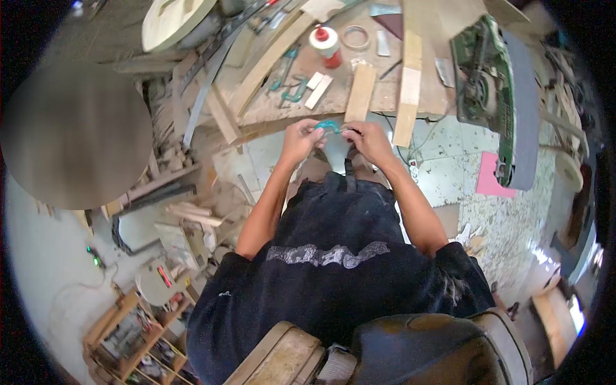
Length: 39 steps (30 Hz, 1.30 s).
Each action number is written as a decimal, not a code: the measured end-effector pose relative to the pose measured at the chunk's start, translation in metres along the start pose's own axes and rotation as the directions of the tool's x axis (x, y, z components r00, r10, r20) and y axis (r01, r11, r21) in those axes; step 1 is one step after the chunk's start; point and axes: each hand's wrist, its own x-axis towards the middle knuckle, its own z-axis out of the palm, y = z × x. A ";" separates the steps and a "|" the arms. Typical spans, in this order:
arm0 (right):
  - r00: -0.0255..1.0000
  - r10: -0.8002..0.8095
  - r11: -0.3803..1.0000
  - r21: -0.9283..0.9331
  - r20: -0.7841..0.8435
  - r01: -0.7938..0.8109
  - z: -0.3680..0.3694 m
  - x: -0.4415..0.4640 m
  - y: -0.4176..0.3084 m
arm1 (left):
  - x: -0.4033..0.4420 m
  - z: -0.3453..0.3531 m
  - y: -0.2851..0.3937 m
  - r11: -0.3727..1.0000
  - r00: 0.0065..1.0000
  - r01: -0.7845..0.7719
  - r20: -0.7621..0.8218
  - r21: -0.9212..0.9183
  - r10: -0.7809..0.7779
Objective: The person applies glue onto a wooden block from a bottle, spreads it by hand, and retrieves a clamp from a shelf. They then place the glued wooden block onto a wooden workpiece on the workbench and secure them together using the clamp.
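Note:
A small teal clamp (328,126) is held between my two hands, just off the front edge of the workbench. My left hand (301,139) has its fingers closed on the clamp's left side. At its right end, the fingers of my right hand (368,140) are pinched together on the clamp. Beyond them on the bench lie another teal clamp (294,90), short pale wood pieces (318,92) and a wooden board (360,92). A white glue bottle with a red cap (325,42) stands farther back.
The wooden workbench (269,112) spans the front. A green belt sander (510,102) stands at the right, a large grey disc (77,135) at the left. A long wood strip (408,96) overhangs the bench edge. A pink sheet (491,174) lies on the floor.

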 end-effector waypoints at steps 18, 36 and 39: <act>0.391 -0.028 0.974 0.114 0.920 -0.198 0.172 -0.030 -0.154 | -0.221 -0.139 -0.092 0.981 0.913 -0.182 -0.381 -0.060 0.146; 0.080 -0.282 0.721 0.156 0.956 0.675 0.390 -0.138 -0.259 | -0.441 -0.188 -0.215 0.933 0.724 -0.035 -0.652 -0.359 -0.224; -0.050 -0.320 0.682 0.267 0.946 0.681 0.433 -0.134 -0.267 | -0.455 -0.201 -0.235 0.923 0.636 -0.048 -0.724 -0.382 -0.267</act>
